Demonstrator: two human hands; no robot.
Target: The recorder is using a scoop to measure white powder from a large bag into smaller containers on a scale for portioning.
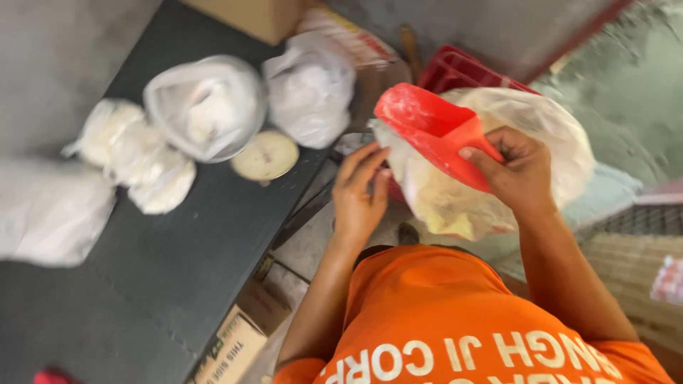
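Right hand (pixel 518 169): reaching forward with the forearm stretching away from the orange shirt (pixel 455 334); the grip is closing around the handle of the red scoop (pixel 432 129), thumb lying along the top of the handle, fingers curling underneath.
Red scoop: tilting with its open mouth pointing up and to the left; sitting against the upper edge of the clear plastic bag (pixel 498 163); a pale dusting is showing inside the bowl.
Left hand (pixel 361 190): rising with the wrist bending back; fingers lying straight and close together, their tips touching the left edge of the clear plastic bag just below the scoop; not clamping on anything that I can make out.
Clear plastic bag: bulging with pale contents; sitting in front of a red crate (pixel 462 71).
Tabletop (pixel 185 270): dark; carrying several tied white bags (pixel 213 107) and a round dial scale (pixel 265 156), well apart from both hands.
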